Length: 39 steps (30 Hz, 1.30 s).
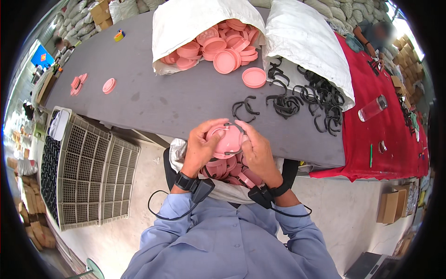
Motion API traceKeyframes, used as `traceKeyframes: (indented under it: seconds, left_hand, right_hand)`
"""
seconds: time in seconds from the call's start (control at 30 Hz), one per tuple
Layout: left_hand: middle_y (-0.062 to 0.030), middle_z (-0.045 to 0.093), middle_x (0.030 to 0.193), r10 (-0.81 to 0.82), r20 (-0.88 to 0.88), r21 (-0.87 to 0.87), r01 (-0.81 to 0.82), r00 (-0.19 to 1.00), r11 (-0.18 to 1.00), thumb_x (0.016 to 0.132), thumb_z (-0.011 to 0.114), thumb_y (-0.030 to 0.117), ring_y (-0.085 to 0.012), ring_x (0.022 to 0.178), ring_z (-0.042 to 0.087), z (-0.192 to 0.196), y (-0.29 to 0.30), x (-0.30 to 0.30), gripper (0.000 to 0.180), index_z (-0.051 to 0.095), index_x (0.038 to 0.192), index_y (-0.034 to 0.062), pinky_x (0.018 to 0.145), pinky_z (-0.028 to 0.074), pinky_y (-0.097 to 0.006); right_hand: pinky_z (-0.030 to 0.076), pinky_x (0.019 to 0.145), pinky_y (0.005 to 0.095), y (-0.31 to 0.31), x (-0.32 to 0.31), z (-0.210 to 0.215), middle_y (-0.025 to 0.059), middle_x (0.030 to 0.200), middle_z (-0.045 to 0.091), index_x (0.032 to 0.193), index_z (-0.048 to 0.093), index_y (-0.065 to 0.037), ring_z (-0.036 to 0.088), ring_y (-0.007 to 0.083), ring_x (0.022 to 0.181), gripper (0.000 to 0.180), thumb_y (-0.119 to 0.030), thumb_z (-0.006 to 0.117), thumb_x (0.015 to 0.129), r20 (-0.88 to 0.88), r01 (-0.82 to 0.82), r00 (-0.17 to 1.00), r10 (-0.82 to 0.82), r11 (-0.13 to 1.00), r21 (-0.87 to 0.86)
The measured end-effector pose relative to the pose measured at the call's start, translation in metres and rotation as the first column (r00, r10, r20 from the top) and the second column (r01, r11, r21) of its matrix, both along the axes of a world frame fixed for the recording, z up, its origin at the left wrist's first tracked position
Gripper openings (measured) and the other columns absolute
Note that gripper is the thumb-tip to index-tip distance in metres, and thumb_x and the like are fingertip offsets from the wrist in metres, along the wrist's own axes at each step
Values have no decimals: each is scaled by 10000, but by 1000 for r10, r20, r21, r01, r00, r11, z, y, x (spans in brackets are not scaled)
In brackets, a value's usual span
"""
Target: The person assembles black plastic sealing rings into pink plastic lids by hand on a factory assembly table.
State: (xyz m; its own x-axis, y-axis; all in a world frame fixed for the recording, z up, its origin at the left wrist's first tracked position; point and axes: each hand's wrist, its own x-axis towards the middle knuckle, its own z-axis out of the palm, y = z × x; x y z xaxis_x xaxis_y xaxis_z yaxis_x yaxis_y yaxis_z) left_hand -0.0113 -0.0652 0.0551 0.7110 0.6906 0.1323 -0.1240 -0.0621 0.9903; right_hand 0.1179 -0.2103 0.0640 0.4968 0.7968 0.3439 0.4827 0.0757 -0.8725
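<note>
Our left hand (200,143) pinches the left side of a pink lid (226,145), thumb laid on its face. The lid is held over our lap, just in front of the counter (153,104). A curved black strip (232,153) runs along its right rim. Our right hand (258,151) pinches that rim between thumb and forefinger. Below both hands, we see a pile of pink pieces (217,169).

From the left, we find a pale grid-sided crate (83,153) beside the counter. On the counter, we note a single pink disc (109,86), then a white sack (197,18) with pink lids spilling from its mouth. A loose pink cap (254,77) lies near them. Next, black curved handles (284,106) spread from a second sack (304,39). Farthest right, a red cloth (357,156) carries a clear bottle (373,108) and a green pen (371,156).
</note>
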Motion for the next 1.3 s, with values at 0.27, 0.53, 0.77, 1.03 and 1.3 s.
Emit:
traceKeyframes:
  seconds: [0.27,0.53,0.77,1.03,1.3]
  left_hand:
    - [-75,765,1100,45,-79,-59,-50,996,997,999,650,38,-148,1004,700,-2,-3,-6,253,743,1234,21,884,575,-307]
    - [-41,752,1039,58,-130,-123,-74,990,990,1022,623,66,-88,871,663,7,0,-6,232,743,1215,20,668,566,-238]
    - [-41,738,995,20,-136,-113,-36,990,993,1031,580,68,-83,793,643,2,-1,0,193,719,1151,7,618,548,-244]
    - [-75,744,1048,204,-70,41,-202,976,979,1023,589,57,-135,945,683,-24,-15,-9,193,697,1166,-16,866,556,-312]
    - [-56,703,1203,146,-56,-144,-153,988,978,954,655,-38,-142,1082,668,-48,-45,-50,330,679,1276,33,877,609,-288]
  right_hand:
    - [533,939,464,-5,-1,3,289,1213,659,1393,583,35,669,455,1033,422,-28,531,979,71,-29,997,32,999,-45]
    - [560,790,403,-18,-3,-2,167,1114,639,1022,692,-30,666,319,891,162,-51,719,863,465,-130,878,117,992,-4]
    - [543,700,402,-8,-28,-16,103,963,634,929,687,-20,642,293,806,108,-2,719,828,465,-104,884,43,989,106]
    - [547,712,421,2,-12,-37,106,1024,644,1013,638,-35,652,322,849,175,-57,708,855,504,-145,859,90,987,72]
    - [567,799,404,-12,-50,-77,192,1054,669,1298,610,2,690,371,916,369,-87,675,946,-490,-28,871,-40,991,-130]
